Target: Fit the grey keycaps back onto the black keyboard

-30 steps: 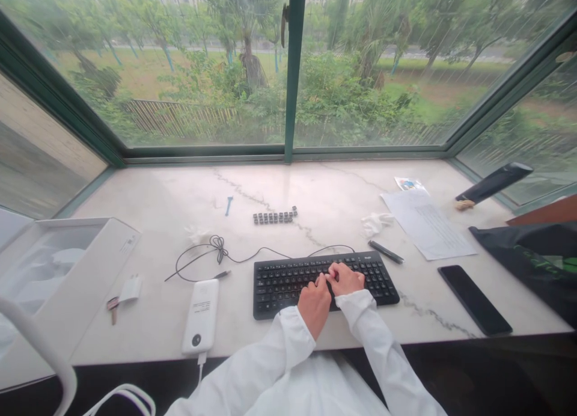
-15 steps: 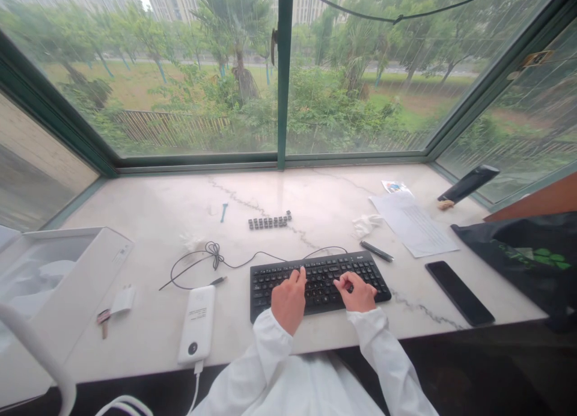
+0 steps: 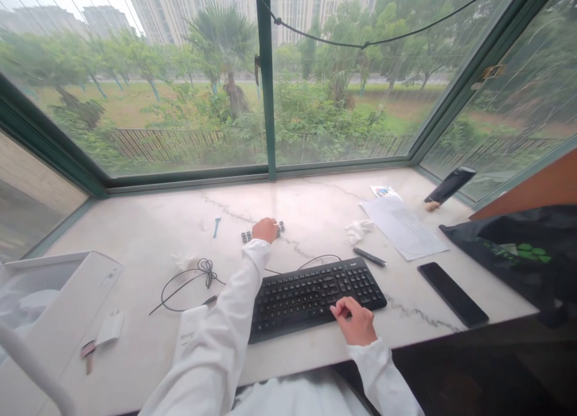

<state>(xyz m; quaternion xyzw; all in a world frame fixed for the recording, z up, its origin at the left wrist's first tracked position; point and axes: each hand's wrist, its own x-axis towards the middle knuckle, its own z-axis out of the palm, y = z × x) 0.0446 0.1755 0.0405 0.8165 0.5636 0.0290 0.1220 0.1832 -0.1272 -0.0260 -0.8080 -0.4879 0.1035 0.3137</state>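
My left hand (image 3: 265, 229) is stretched across to the rows of small dark keycaps (image 3: 246, 237) on the far part of the counter and covers the middle of them. Its fingers look curled, with the tips mostly hidden; what they hold, if anything, I cannot make out. The black keyboard (image 3: 311, 293) lies in front of me, its left end partly behind my left sleeve. Over the keyboard's front edge, my right hand (image 3: 354, 321) is closed in a pinch, thumb and forefinger making a ring. Anything between those fingertips is too small to name.
A coiled cable (image 3: 206, 273), a white power bank (image 3: 186, 332) and a blue tool (image 3: 217, 227) lie leftward, near a white box (image 3: 97, 284). To the right are a pen (image 3: 369, 256), a phone (image 3: 453, 294), paper (image 3: 406, 226) and a black bag (image 3: 518, 253).
My left hand has left the keyboard and reached forward to the keycaps. My right hand has drawn back to the keyboard's front edge, still pinched. The view has tilted up.
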